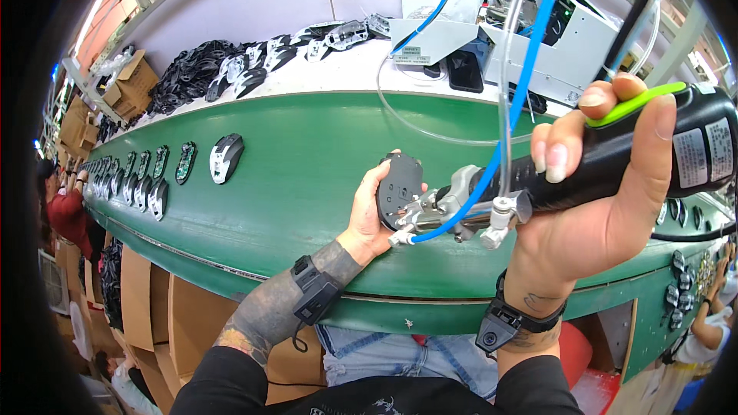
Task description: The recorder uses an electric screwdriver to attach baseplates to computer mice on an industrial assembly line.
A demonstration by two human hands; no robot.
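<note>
My left hand [367, 214] is closed around the edge of a computer mouse [401, 183], whose dark underside with small round recesses faces up. In my right hand [588, 223] lies a black power screwdriver [600, 165], held nearly level and pointing left. My fingers and thumb wrap its body around the bright green lever [636, 104]. The metal nose [419, 219] of the screwdriver is at the mouse's near right edge; whether the bit touches a screw cannot be made out. A blue hose [507, 134] and a clear tube run down to the nose.
The green belt [307, 154] carries a grey-black mouse [226, 158] and rows of circuit boards and mouse shells at left. Mouse covers [269, 54] pile on the white shelf behind, beside a white machine [553, 54] and a phone [465, 69]. Other people sit far left and right.
</note>
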